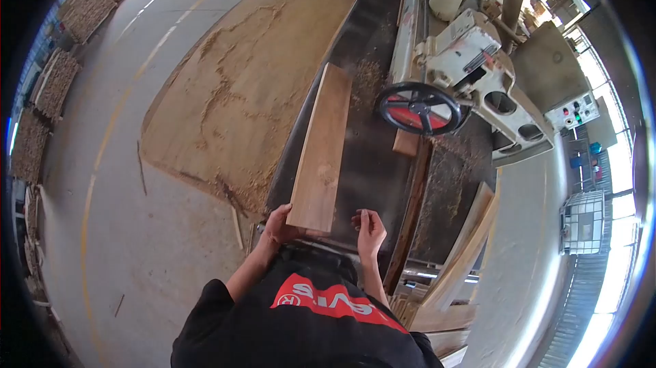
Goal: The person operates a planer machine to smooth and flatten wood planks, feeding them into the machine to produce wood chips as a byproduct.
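Observation:
A long, flat wooden board (321,156) lies lengthwise on a dark machine table (372,180), its near end close to my body. My left hand (279,224) is closed on the board's near left corner, and part of the fingers is hidden under it. To the right of the board's near end, my right hand (370,233) hovers just apart from it. Its fingers are loosely bent, with nothing visible in them.
Right of the board stands a woodworking machine (458,60) with a black handwheel (420,110). A small wood block (406,142) lies below the wheel. Planks (458,252) lean at lower right. A sawdust-strewn sheet (253,74) lies left of the table.

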